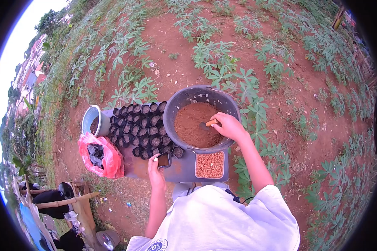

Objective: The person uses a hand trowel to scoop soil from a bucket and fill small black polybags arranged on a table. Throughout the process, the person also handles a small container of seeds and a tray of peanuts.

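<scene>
My right hand is closed on the orange handle of a small trowel, its dark blade dipping into brown soil. That soil lies in a large black bucket on the table. My left hand grips a black plastic seedling bag by its side, mouth up, at the table's near edge. Just beyond it stand rows of soil-filled black seedling bags. A clear square tub of tan seeds or nuts sits to the right of my left hand, below the bucket.
The table stands on reddish ground. At its left end are a pale bucket with dark contents and a pink plastic bag holding black plastic. Leafy plants grow close around. A bamboo pole juts out at lower left.
</scene>
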`<state>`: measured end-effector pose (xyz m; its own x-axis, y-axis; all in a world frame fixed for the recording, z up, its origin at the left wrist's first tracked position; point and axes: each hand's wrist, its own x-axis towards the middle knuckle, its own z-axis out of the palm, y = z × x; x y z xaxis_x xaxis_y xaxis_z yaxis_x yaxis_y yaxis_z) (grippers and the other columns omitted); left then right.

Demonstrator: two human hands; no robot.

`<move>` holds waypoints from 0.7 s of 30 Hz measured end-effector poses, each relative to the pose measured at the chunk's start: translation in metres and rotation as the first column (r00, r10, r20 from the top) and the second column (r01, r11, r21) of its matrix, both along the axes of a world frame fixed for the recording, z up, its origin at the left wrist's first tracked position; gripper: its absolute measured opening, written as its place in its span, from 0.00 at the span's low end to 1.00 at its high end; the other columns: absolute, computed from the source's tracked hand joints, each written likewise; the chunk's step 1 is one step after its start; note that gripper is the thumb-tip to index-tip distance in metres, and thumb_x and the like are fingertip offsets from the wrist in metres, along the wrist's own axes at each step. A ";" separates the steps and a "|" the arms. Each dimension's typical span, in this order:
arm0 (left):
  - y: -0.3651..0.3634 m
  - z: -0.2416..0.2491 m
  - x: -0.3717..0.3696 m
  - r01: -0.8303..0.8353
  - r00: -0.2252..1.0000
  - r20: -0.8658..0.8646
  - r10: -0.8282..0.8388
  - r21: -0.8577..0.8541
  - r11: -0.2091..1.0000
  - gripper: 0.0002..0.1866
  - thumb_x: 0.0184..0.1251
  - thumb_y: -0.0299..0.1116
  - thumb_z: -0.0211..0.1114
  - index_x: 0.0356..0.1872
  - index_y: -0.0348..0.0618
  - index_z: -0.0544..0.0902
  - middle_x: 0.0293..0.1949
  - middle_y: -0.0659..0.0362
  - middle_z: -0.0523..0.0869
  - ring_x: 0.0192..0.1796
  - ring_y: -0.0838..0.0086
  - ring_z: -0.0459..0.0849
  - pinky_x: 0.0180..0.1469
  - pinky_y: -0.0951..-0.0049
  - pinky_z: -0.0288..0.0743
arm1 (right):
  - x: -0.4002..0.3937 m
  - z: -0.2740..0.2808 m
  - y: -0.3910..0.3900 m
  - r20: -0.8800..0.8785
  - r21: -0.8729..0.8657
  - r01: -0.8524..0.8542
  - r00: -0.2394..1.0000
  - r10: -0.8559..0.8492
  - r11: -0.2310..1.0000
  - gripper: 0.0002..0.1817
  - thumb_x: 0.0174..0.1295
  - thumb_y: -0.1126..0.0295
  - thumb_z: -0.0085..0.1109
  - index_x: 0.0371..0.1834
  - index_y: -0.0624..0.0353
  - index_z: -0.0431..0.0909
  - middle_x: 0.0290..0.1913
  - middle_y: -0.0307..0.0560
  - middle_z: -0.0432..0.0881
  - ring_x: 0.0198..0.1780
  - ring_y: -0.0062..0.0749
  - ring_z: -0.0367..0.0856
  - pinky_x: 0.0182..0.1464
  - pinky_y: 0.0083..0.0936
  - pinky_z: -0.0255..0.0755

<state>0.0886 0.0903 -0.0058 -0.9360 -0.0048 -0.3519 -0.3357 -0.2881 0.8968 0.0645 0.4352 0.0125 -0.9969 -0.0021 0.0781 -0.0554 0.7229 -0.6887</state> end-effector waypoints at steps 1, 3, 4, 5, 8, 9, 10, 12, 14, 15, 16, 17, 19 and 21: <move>0.001 0.001 0.001 -0.008 1.000 -0.003 0.008 0.000 1.000 0.13 0.78 0.33 0.51 0.57 0.42 0.76 0.49 0.58 0.80 0.49 0.77 0.79 0.53 0.74 0.73 | -0.003 -0.005 0.003 0.028 0.002 -0.014 1.000 0.014 1.000 0.13 0.60 0.70 0.63 0.46 0.61 0.80 0.44 0.52 0.83 0.47 0.50 0.84 0.51 0.40 0.77; 0.001 0.003 0.004 -0.023 1.000 -0.003 0.023 -0.005 1.000 0.13 0.78 0.34 0.51 0.57 0.42 0.76 0.49 0.58 0.81 0.49 0.76 0.79 0.53 0.74 0.73 | -0.008 -0.012 0.008 0.059 -0.001 -0.036 0.998 0.036 0.999 0.12 0.60 0.70 0.63 0.45 0.62 0.80 0.44 0.52 0.83 0.48 0.50 0.84 0.50 0.40 0.77; 0.001 0.005 0.005 -0.030 1.000 -0.010 0.029 -0.011 1.000 0.13 0.78 0.34 0.51 0.57 0.42 0.76 0.49 0.58 0.81 0.49 0.77 0.79 0.53 0.74 0.73 | -0.010 -0.014 0.011 0.092 0.074 -0.059 0.994 0.053 0.996 0.10 0.60 0.70 0.62 0.43 0.62 0.79 0.44 0.53 0.83 0.48 0.50 0.84 0.50 0.41 0.78; 0.004 0.005 0.004 -0.036 0.999 -0.020 0.036 -0.012 0.999 0.13 0.78 0.33 0.51 0.57 0.42 0.76 0.49 0.58 0.81 0.49 0.77 0.79 0.53 0.74 0.72 | -0.014 -0.016 0.015 0.122 0.152 -0.084 0.990 0.065 0.985 0.09 0.59 0.71 0.61 0.41 0.61 0.79 0.44 0.54 0.83 0.48 0.50 0.84 0.50 0.42 0.78; 0.010 0.006 0.002 -0.032 0.999 -0.028 0.033 0.008 0.999 0.14 0.78 0.33 0.50 0.57 0.42 0.76 0.49 0.59 0.80 0.50 0.77 0.79 0.53 0.74 0.72 | -0.025 -0.025 0.026 0.204 0.355 -0.180 0.973 0.112 0.917 0.08 0.59 0.72 0.60 0.39 0.61 0.79 0.43 0.55 0.84 0.47 0.50 0.85 0.50 0.43 0.79; 0.012 0.006 0.003 -0.039 0.999 -0.020 0.039 0.006 0.999 0.14 0.78 0.33 0.50 0.57 0.42 0.76 0.49 0.59 0.80 0.50 0.77 0.79 0.53 0.74 0.72 | -0.030 -0.027 0.027 0.211 0.352 -0.189 0.970 0.119 0.917 0.08 0.59 0.72 0.60 0.39 0.61 0.79 0.43 0.55 0.84 0.47 0.50 0.85 0.50 0.43 0.79; 0.015 0.007 0.003 -0.032 0.999 -0.021 0.032 -0.004 0.999 0.14 0.78 0.33 0.49 0.57 0.42 0.76 0.49 0.59 0.80 0.49 0.77 0.79 0.53 0.74 0.72 | -0.036 -0.029 0.028 0.224 0.411 -0.246 0.961 0.164 0.878 0.08 0.58 0.72 0.60 0.40 0.61 0.79 0.42 0.55 0.84 0.46 0.50 0.85 0.49 0.43 0.80; 0.020 0.005 0.009 -0.033 0.999 -0.021 0.033 -0.001 0.999 0.14 0.78 0.32 0.49 0.57 0.42 0.76 0.49 0.59 0.80 0.49 0.78 0.79 0.53 0.74 0.72 | -0.040 -0.032 0.028 0.242 0.476 -0.307 0.947 0.213 0.824 0.08 0.58 0.73 0.60 0.40 0.61 0.80 0.42 0.55 0.84 0.46 0.50 0.86 0.49 0.43 0.80; 0.023 0.002 0.011 -0.034 0.999 -0.020 0.034 -0.002 0.999 0.14 0.77 0.33 0.49 0.57 0.42 0.76 0.49 0.60 0.80 0.49 0.78 0.79 0.53 0.74 0.72 | -0.049 -0.036 0.027 0.317 0.469 -0.398 0.909 0.271 0.788 0.09 0.57 0.73 0.59 0.41 0.61 0.80 0.41 0.54 0.85 0.45 0.50 0.86 0.48 0.43 0.80; 0.026 0.005 0.013 -0.044 0.999 -0.021 0.044 0.002 0.999 0.14 0.77 0.33 0.49 0.57 0.42 0.76 0.49 0.60 0.80 0.49 0.78 0.79 0.53 0.74 0.72 | -0.051 -0.037 0.025 0.315 0.486 -0.407 0.907 0.279 0.773 0.09 0.57 0.74 0.59 0.41 0.60 0.80 0.42 0.54 0.84 0.45 0.49 0.86 0.47 0.43 0.81; 0.029 0.009 0.015 -0.047 0.999 -0.013 0.048 0.014 0.999 0.14 0.77 0.33 0.49 0.57 0.43 0.76 0.48 0.60 0.80 0.49 0.78 0.78 0.53 0.75 0.71 | -0.053 -0.038 0.027 0.316 0.488 -0.416 0.904 0.289 0.767 0.09 0.57 0.74 0.59 0.41 0.60 0.80 0.42 0.54 0.84 0.45 0.49 0.86 0.47 0.43 0.81; 0.030 0.012 0.018 -0.053 0.999 -0.004 0.053 0.023 0.998 0.14 0.77 0.33 0.50 0.57 0.43 0.76 0.48 0.61 0.80 0.49 0.79 0.78 0.53 0.75 0.71 | -0.053 -0.039 0.029 0.303 0.492 -0.416 0.906 0.297 0.765 0.09 0.56 0.75 0.59 0.41 0.60 0.79 0.42 0.53 0.84 0.45 0.49 0.86 0.47 0.43 0.80; 0.028 0.010 0.021 -0.070 0.998 -0.003 0.070 0.016 0.997 0.14 0.77 0.34 0.50 0.57 0.43 0.77 0.48 0.61 0.80 0.49 0.79 0.78 0.52 0.75 0.71 | -0.052 -0.033 0.031 0.290 0.494 -0.423 0.904 0.314 0.759 0.09 0.56 0.75 0.59 0.41 0.60 0.79 0.42 0.53 0.84 0.45 0.49 0.86 0.47 0.43 0.80; 0.026 0.008 0.021 -0.077 0.997 -0.008 0.077 0.013 0.997 0.14 0.78 0.34 0.50 0.57 0.44 0.77 0.48 0.61 0.80 0.48 0.79 0.78 0.52 0.75 0.72 | -0.051 -0.028 0.034 0.250 0.484 -0.389 0.920 0.302 0.784 0.10 0.55 0.75 0.60 0.41 0.60 0.78 0.42 0.53 0.83 0.45 0.50 0.86 0.47 0.43 0.80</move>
